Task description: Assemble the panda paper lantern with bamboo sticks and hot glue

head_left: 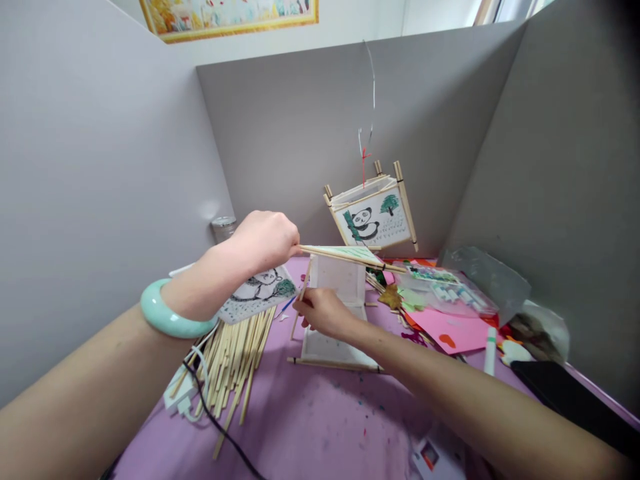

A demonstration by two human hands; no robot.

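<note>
Right forearm (475, 397), stick (305, 281) (slender) between fingers (309, 311)

Soft, diffuse daylight seems to come from the bright window area (513, 9) at the upper right, leaving the left partition (100, 167) pale, the right partition (565, 167) duller grey and the near bench (320, 427) dim with faint, soft-edged shadows. Small highlights sit on the bangle (173, 313) and the clear plastic bag (493, 273). Wide-angle stretching enlarges both forearms (85, 377) towards the lower corners, the upper-right corner darkens to black, and fine detail on the stick frame (330, 345) looks slightly soft.
</note>
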